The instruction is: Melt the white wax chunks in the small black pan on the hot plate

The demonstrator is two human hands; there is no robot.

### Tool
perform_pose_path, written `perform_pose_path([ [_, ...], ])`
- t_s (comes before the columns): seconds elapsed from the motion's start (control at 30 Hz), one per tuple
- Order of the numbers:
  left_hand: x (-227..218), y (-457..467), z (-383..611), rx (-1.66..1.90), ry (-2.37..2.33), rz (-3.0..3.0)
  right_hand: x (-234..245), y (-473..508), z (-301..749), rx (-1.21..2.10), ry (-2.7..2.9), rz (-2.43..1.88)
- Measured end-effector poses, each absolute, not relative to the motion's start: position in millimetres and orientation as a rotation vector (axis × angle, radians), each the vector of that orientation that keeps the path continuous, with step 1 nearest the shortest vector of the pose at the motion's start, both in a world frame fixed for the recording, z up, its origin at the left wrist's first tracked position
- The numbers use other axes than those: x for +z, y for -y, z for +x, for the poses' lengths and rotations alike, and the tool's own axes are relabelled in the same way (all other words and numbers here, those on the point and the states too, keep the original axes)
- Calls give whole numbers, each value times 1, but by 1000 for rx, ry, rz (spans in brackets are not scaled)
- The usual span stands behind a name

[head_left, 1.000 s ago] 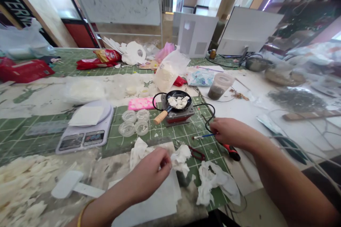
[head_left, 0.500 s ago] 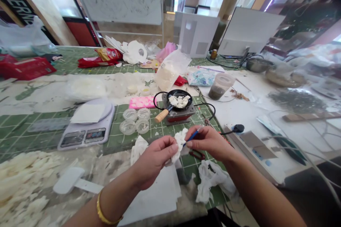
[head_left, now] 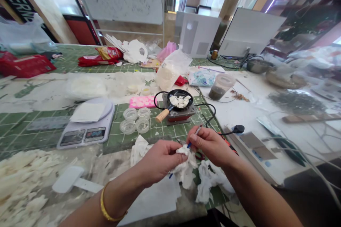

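Observation:
My left hand (head_left: 160,159) is closed around a crumpled white tissue (head_left: 186,170), held just above the green cutting mat (head_left: 165,131). My right hand (head_left: 210,145) pinches a thin blue-handled brush (head_left: 194,135), whose lower end is pushed into the tissue. The two hands touch at the tissue. Behind them a small black pan (head_left: 178,100) with white wax pieces sits on a little red stove (head_left: 179,115), its wooden handle pointing left.
A white kitchen scale (head_left: 85,127) and several small clear cups (head_left: 135,120) lie to the left, with a pink mould (head_left: 141,102) behind them. More crumpled tissues (head_left: 210,181), a black cable (head_left: 213,117) and plug, a lidded jar (head_left: 220,86) and white wax flakes (head_left: 21,181) surround the spot.
My right hand picked the brush up from the mat at the right and brought it to the tissue in my left hand. Both hands then dropped slightly toward me.

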State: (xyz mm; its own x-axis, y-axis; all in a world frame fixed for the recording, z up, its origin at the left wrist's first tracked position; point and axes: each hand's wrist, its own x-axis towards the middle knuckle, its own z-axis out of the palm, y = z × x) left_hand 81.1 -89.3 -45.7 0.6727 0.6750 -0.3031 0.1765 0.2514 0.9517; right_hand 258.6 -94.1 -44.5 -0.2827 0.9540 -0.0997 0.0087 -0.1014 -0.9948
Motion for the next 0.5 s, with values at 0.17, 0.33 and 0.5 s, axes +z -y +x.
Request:
perform_pose_path([
  [0.17,-52,96,66,226,-885,1390,-36,85,286,1309,1111,-1101],
  [0.33,-69,106,68,289,-977,2117,-19,72,312,1012,1014,-1073],
  [0.5,-88,120,87,68,-785,2666,1,55,306,549,1170,-1226],
])
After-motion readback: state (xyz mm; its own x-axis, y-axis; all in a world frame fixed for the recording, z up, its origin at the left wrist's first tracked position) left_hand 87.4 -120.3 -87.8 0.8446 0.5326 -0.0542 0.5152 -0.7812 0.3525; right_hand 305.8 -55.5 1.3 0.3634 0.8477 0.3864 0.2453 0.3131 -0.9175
